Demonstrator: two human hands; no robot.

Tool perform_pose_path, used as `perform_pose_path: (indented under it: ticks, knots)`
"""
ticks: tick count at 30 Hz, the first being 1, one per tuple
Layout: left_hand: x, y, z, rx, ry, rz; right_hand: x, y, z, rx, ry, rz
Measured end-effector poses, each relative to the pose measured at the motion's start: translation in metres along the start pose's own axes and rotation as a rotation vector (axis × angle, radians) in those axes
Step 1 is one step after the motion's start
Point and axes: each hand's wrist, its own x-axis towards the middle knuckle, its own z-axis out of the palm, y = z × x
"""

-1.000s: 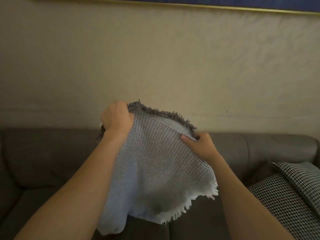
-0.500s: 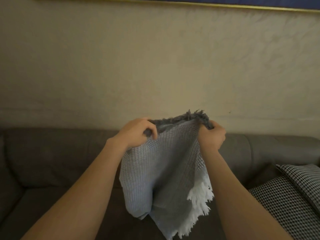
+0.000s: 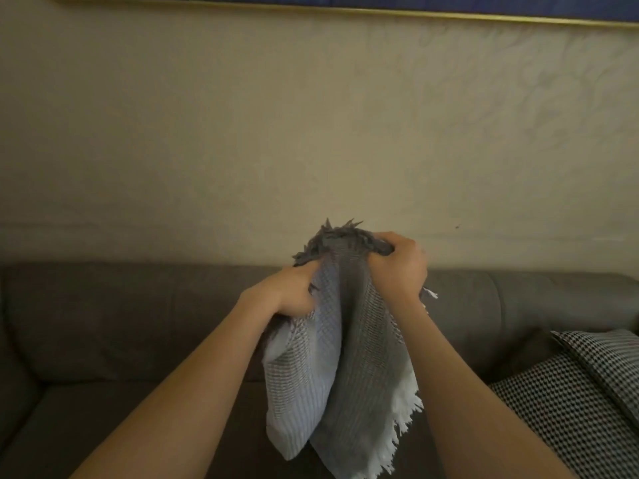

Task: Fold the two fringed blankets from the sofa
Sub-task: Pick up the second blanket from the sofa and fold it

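Note:
A pale blue-grey woven blanket (image 3: pixel 332 375) with a dark fringe on top and a white fringe at its lower right hangs bunched in the air above the sofa. My left hand (image 3: pixel 290 292) grips its upper left edge with curled fingers. My right hand (image 3: pixel 401 264) grips the dark fringed top edge, close beside the left hand. The cloth droops in two folds between my forearms. No second blanket is in view.
A brown sofa (image 3: pixel 138 323) runs across the lower part of the view, its backrest against a beige wall. Black-and-white houndstooth cushions (image 3: pixel 581 402) lie on the seat at the right. A gold-edged picture frame (image 3: pixel 345 10) hangs along the top.
My hands have come closer together and shifted right, gathering the blanket's top edge into a bunch. The cloth, spread wide a second ago, now hangs narrow in two folds.

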Motion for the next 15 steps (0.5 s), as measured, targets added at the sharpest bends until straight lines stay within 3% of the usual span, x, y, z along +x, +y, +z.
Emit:
perform_pose_path:
  ticks: [4,8,15]
  knots:
    - [0.009,0.004,0.011,-0.406,0.213,-0.108,-0.008,-0.009,0.012,-0.058,-0.138,-0.177]
    - [0.017,0.01,0.02,-0.821,0.3,-0.202,-0.017,-0.014,0.029,-0.034,-0.304,-0.292]
    - [0.01,0.003,0.02,-1.037,0.452,-0.293,-0.027,0.002,0.031,0.028,-0.568,-0.141]
